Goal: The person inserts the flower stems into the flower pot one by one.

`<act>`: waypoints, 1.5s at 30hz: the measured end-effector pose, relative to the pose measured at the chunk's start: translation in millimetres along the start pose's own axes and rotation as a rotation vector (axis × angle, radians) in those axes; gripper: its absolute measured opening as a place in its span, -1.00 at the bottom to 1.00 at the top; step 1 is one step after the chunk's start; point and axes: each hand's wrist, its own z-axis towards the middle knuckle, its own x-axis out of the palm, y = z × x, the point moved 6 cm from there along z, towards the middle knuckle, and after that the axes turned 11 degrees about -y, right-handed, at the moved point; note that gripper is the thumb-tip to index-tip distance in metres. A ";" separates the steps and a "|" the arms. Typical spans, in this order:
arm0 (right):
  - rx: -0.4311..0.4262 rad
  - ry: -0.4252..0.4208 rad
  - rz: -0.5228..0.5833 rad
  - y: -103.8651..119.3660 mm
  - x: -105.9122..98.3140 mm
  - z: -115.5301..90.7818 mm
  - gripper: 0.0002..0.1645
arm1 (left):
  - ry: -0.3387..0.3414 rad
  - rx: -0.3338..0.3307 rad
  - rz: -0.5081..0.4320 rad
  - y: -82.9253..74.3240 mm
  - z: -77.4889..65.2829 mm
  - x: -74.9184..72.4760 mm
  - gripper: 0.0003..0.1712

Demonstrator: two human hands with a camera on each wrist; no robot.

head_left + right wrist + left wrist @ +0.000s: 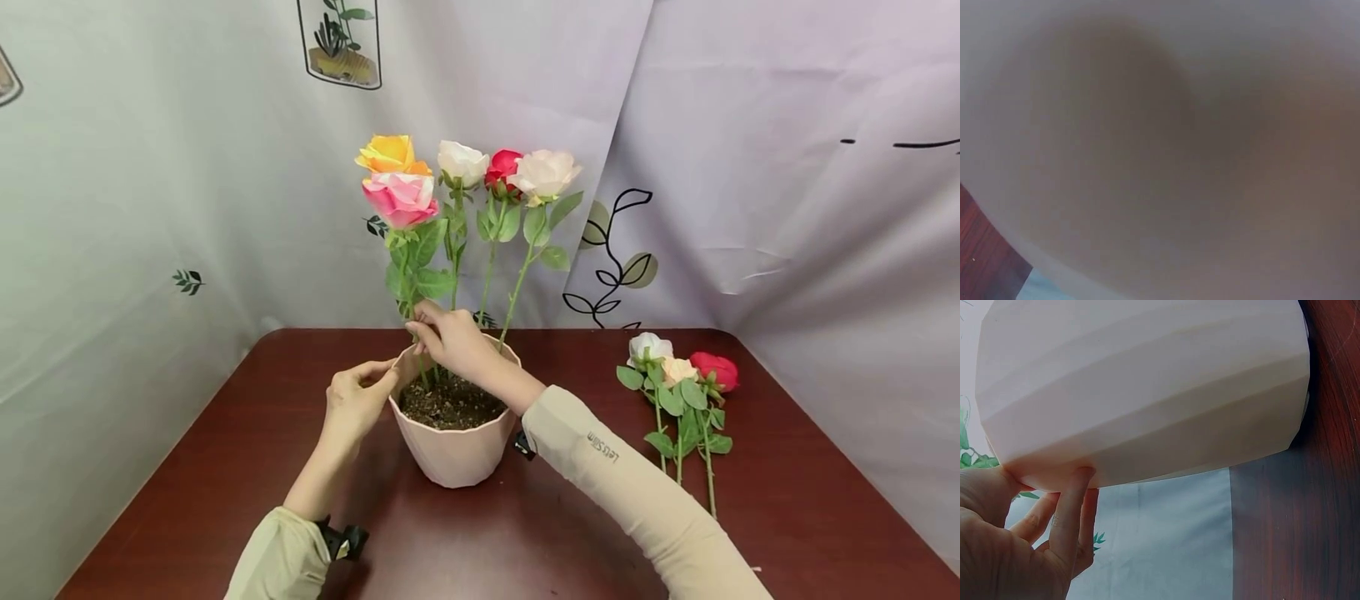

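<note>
A pale pink flowerpot (453, 454) with soil (450, 404) in it stands upright on the table. My left hand (360, 400) pinches its left rim; in the left wrist view, the fingers (1071, 512) press the faceted outer wall. Reaching over the pot, my right hand (457, 342) pinches the stem of a pink-and-white rose (401, 200), whose lower end runs down to the soil. Behind it rise a yellow rose (390, 154), a white rose (462, 163), a red rose (501, 171) and a pale blush rose (545, 175). The right wrist view is mostly a blurred close surface.
On the right side of the dark red table (585, 533) lie a white rose (649, 348), a peach rose (678, 371) and a red rose (715, 371), stems toward the front. A printed fabric backdrop (480, 83) hangs close behind the table.
</note>
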 end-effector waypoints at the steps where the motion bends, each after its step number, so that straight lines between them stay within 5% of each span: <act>1: -0.005 0.001 -0.008 -0.5 0.1 1.2 -0.88 | 0.004 -0.002 -0.008 -0.7 1.1 0.5 -0.69; 12: -0.020 -0.012 -0.094 -11.4 -2.8 11.9 -0.87 | -0.030 0.088 0.029 -14.8 11.2 5.2 -0.72; 18: -0.041 0.091 -0.085 -13.4 2.3 8.4 -0.89 | 0.015 0.064 -0.052 -18.6 11.3 12.7 -0.70; 30: 0.120 0.114 -0.054 -24.7 -4.6 5.2 -0.85 | 0.026 0.045 -0.096 -23.0 11.7 17.9 -0.70; 45: 0.241 0.208 -0.019 -14.9 19.3 -12.6 -0.76 | 0.014 -0.022 -0.062 -1.9 -5.7 -1.8 -0.69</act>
